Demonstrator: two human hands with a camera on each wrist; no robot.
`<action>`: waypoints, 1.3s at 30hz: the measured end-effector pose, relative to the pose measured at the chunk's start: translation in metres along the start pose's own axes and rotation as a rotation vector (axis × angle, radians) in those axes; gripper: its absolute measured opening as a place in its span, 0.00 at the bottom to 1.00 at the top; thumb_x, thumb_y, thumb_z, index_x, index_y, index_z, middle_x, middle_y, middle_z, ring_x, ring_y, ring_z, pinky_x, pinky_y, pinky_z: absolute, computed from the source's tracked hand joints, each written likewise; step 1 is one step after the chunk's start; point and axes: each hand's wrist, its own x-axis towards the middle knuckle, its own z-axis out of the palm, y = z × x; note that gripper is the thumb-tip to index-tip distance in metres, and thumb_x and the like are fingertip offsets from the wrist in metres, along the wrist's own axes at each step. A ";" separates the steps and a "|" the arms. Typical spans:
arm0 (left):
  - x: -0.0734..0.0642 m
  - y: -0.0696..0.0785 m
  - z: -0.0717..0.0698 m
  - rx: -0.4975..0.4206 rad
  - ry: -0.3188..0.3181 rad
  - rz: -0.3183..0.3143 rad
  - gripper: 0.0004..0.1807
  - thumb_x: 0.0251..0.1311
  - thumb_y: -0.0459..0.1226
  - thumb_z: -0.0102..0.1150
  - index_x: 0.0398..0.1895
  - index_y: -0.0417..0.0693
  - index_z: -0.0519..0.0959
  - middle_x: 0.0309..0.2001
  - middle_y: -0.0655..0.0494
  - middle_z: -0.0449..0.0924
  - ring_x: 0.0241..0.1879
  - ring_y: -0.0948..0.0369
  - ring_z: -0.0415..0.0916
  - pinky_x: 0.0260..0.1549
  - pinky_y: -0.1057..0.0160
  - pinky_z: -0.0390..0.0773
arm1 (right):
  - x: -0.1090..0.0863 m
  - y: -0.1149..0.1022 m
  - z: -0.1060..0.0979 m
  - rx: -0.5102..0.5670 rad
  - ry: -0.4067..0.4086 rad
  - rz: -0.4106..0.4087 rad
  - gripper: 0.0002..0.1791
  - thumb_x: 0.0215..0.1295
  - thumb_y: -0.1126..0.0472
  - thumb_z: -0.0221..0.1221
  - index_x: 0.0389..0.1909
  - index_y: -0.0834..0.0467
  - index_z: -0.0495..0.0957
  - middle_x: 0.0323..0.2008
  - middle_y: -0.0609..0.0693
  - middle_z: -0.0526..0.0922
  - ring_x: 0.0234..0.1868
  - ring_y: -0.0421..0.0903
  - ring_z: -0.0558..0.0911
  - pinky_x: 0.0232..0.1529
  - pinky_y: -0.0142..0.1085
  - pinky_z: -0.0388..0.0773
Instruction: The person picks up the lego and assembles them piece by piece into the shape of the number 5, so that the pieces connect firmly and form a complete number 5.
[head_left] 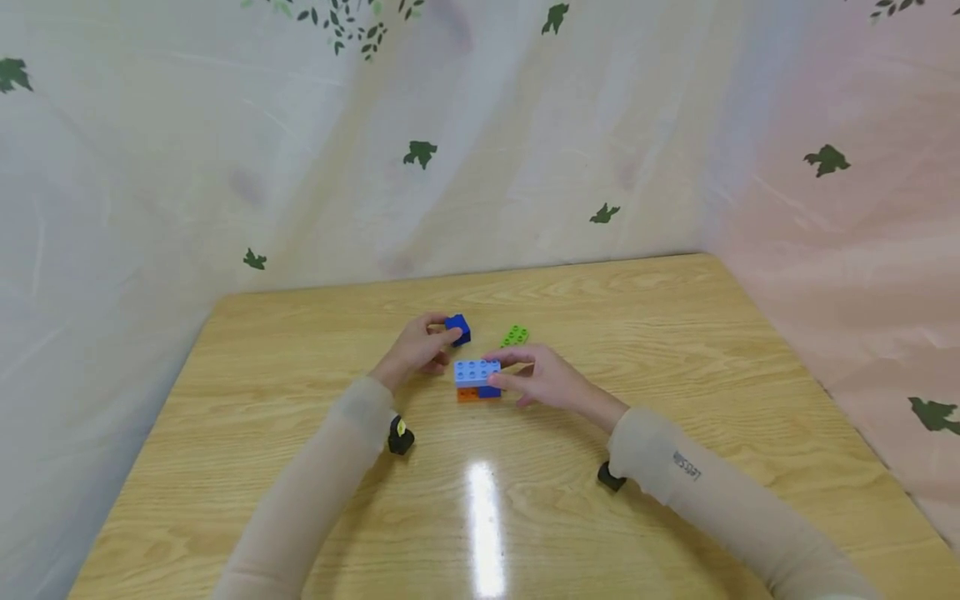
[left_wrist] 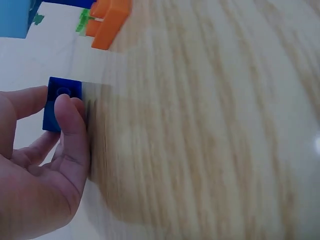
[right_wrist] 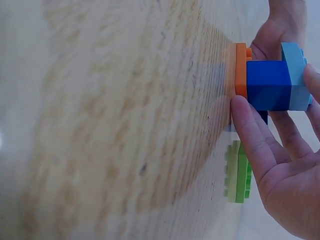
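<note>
While your left hand (head_left: 414,350) pinches the dark blue brick (head_left: 458,329), the stack (head_left: 477,381) steadied in your right hand's (head_left: 542,382) fingers lies just right of it.

Sheer beige sleeves (head_left: 322,483), small black wrist cameras (head_left: 400,436) underneath.

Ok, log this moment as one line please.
left hand: pinches dark blue brick | right hand: steadies block stack on table | green plate: lies behind, untouched
</note>
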 end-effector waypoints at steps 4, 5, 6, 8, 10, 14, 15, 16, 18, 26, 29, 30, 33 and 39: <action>-0.004 0.005 0.002 0.056 -0.036 0.040 0.33 0.72 0.47 0.60 0.75 0.51 0.62 0.57 0.44 0.76 0.31 0.57 0.78 0.27 0.64 0.81 | -0.001 -0.001 -0.002 0.005 0.018 0.018 0.25 0.69 0.51 0.66 0.64 0.53 0.78 0.60 0.57 0.78 0.48 0.53 0.86 0.35 0.47 0.87; -0.004 0.006 0.002 0.064 -0.044 0.048 0.33 0.72 0.47 0.60 0.75 0.51 0.62 0.57 0.44 0.76 0.31 0.57 0.78 0.27 0.64 0.81 | -0.002 -0.002 -0.002 0.004 0.021 0.019 0.25 0.69 0.51 0.66 0.64 0.53 0.78 0.60 0.57 0.78 0.48 0.53 0.86 0.35 0.47 0.87; -0.004 0.007 0.003 0.068 -0.049 0.056 0.32 0.72 0.46 0.60 0.75 0.51 0.62 0.57 0.44 0.76 0.31 0.57 0.77 0.27 0.64 0.81 | -0.002 -0.002 -0.002 0.005 0.023 0.020 0.25 0.69 0.51 0.66 0.64 0.53 0.78 0.60 0.57 0.78 0.48 0.54 0.86 0.35 0.47 0.87; -0.005 0.007 0.003 0.075 -0.047 0.067 0.31 0.72 0.45 0.60 0.74 0.50 0.62 0.55 0.44 0.76 0.31 0.57 0.77 0.27 0.65 0.80 | -0.002 -0.003 -0.003 0.002 0.026 0.020 0.25 0.69 0.51 0.66 0.64 0.52 0.78 0.61 0.57 0.78 0.49 0.54 0.86 0.35 0.47 0.87; -0.005 0.005 0.004 0.113 -0.045 0.102 0.30 0.72 0.41 0.60 0.73 0.47 0.65 0.53 0.44 0.77 0.30 0.57 0.77 0.27 0.64 0.80 | -0.003 -0.003 -0.003 0.000 0.022 0.014 0.25 0.69 0.51 0.66 0.65 0.53 0.78 0.61 0.57 0.78 0.49 0.54 0.86 0.36 0.47 0.87; -0.004 0.003 0.010 0.366 -0.062 0.244 0.22 0.70 0.38 0.61 0.65 0.41 0.74 0.51 0.45 0.80 0.38 0.55 0.78 0.38 0.60 0.80 | -0.006 -0.002 -0.004 0.001 0.021 0.010 0.25 0.70 0.51 0.65 0.65 0.53 0.77 0.61 0.58 0.77 0.49 0.53 0.85 0.36 0.47 0.87; -0.005 0.004 0.011 0.438 -0.060 0.281 0.22 0.69 0.38 0.61 0.63 0.40 0.75 0.51 0.45 0.80 0.41 0.54 0.78 0.42 0.57 0.79 | -0.007 -0.002 -0.005 0.002 0.021 0.012 0.25 0.70 0.51 0.65 0.65 0.53 0.77 0.62 0.57 0.77 0.49 0.54 0.85 0.36 0.47 0.87; -0.005 0.004 0.013 0.502 -0.053 0.310 0.22 0.69 0.40 0.62 0.62 0.40 0.76 0.51 0.45 0.80 0.44 0.53 0.77 0.45 0.55 0.78 | -0.007 -0.002 -0.005 0.001 0.024 0.015 0.25 0.70 0.50 0.65 0.66 0.52 0.77 0.62 0.57 0.77 0.48 0.53 0.86 0.36 0.47 0.87; -0.005 0.006 0.015 0.575 -0.046 0.340 0.25 0.68 0.42 0.63 0.65 0.42 0.74 0.51 0.44 0.79 0.48 0.51 0.74 0.49 0.51 0.76 | -0.007 -0.001 -0.005 0.000 0.027 0.024 0.26 0.70 0.50 0.65 0.66 0.51 0.77 0.62 0.56 0.77 0.48 0.53 0.86 0.36 0.47 0.87; 0.004 0.012 0.013 0.598 -0.192 0.437 0.34 0.68 0.39 0.64 0.75 0.50 0.65 0.57 0.42 0.77 0.54 0.50 0.75 0.55 0.48 0.76 | -0.005 -0.004 0.001 0.011 0.011 0.023 0.26 0.70 0.52 0.65 0.66 0.55 0.76 0.63 0.58 0.76 0.47 0.54 0.86 0.36 0.48 0.86; 0.009 0.011 0.013 0.584 -0.289 0.452 0.31 0.71 0.40 0.61 0.75 0.54 0.67 0.60 0.45 0.77 0.57 0.51 0.74 0.58 0.48 0.74 | -0.005 -0.005 0.005 0.016 0.004 0.021 0.26 0.71 0.53 0.64 0.66 0.56 0.76 0.64 0.60 0.76 0.48 0.56 0.86 0.37 0.49 0.86; 0.010 0.011 0.013 0.580 -0.311 0.455 0.30 0.71 0.40 0.60 0.75 0.55 0.68 0.61 0.46 0.77 0.57 0.52 0.74 0.59 0.48 0.74 | -0.005 -0.005 0.005 0.018 0.002 0.021 0.26 0.71 0.53 0.64 0.66 0.57 0.76 0.64 0.60 0.76 0.48 0.57 0.86 0.37 0.49 0.86; 0.013 0.010 0.014 0.564 -0.349 0.457 0.26 0.71 0.43 0.61 0.72 0.58 0.72 0.60 0.50 0.78 0.57 0.55 0.74 0.60 0.49 0.72 | -0.005 -0.004 0.007 0.022 0.001 0.019 0.25 0.72 0.53 0.64 0.66 0.57 0.76 0.64 0.61 0.75 0.48 0.57 0.86 0.37 0.50 0.86; 0.013 0.010 0.013 0.540 -0.332 0.471 0.20 0.70 0.41 0.62 0.64 0.52 0.78 0.56 0.49 0.79 0.56 0.53 0.74 0.60 0.48 0.71 | -0.006 -0.004 0.008 0.023 0.000 0.016 0.26 0.71 0.50 0.64 0.66 0.54 0.76 0.62 0.59 0.76 0.48 0.54 0.86 0.36 0.48 0.86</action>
